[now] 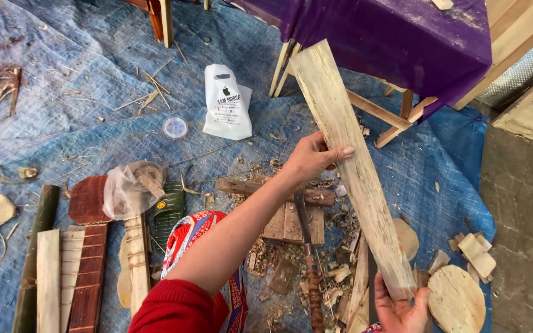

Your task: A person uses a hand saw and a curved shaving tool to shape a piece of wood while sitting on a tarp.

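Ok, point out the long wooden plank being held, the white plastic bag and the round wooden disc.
long wooden plank (353, 160), head view, middle of its pale face, just right of the thumb.
white plastic bag (227, 105), head view, centre of its flat front.
round wooden disc (456, 299), head view, middle of its top face.

Open-air woodworking spot: blue woven plastic tarp (94, 111) on ground, pale wood shavings and chips (279, 246), cut wooden planks (49, 277).

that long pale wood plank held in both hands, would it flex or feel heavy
The plank is probably stiff: it spans straight between the left hand and the right hand without sagging. It looks thin and pale, so likely light. The rough, fibrous face suggests a sure grip but possible splinters.
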